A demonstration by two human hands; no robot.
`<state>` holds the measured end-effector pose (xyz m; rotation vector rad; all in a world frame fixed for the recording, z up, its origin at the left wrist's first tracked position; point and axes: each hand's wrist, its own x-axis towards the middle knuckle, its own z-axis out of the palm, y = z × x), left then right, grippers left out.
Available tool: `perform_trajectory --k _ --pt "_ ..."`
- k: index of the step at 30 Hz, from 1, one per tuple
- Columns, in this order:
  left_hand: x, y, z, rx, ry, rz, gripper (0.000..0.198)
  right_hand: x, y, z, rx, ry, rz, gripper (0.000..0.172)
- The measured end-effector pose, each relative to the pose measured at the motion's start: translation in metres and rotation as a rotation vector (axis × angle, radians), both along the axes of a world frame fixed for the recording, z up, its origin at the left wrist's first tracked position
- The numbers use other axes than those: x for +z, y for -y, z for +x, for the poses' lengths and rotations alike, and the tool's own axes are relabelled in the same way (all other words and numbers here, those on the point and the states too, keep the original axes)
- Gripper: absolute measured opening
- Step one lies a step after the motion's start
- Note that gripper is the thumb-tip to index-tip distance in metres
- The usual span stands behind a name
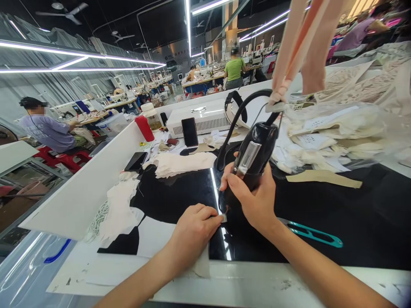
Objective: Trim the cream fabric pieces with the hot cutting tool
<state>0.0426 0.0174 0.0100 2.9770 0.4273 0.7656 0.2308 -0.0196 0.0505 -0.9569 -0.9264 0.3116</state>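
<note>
My right hand (253,192) is wrapped round a black handheld device (257,149) with a silver plate on its side. The device hangs from pink fabric strips (298,51) and has a black cable. Its lower end is close to the black glossy table surface (180,196). My left hand (195,229) lies low on the table, fingers together, pinching a small pale piece (224,217) at the fingertips, just beneath the device. White paper (156,235) lies under and beside my left forearm.
Teal snips (316,234) lie right of my right wrist. Stacked pale fabric pieces (184,163) and a standing phone (189,132) are beyond my hands. Bagged cream pieces (334,132) fill the back right. A white side board (86,192) edges the left. Other people sit further off.
</note>
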Motion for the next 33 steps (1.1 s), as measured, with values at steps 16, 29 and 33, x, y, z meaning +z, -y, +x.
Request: perform_trajectory --k 16,29,33 --pt "0.0006 0.0017 0.0012 -0.005 0.0 0.015 0.022 0.0007 0.0002 -0.0009 -0.031 0.033 0.016 0.031" --pt "-0.0012 0.0009 -0.0018 -0.003 -0.007 0.0 0.023 0.0006 0.0016 -0.0028 -0.024 -0.01 0.014 0.029" --pt "-0.0011 0.0008 -0.0018 -0.011 0.006 -0.011 0.025 0.0013 0.0018 -0.0036 -0.024 -0.005 0.005 0.028"
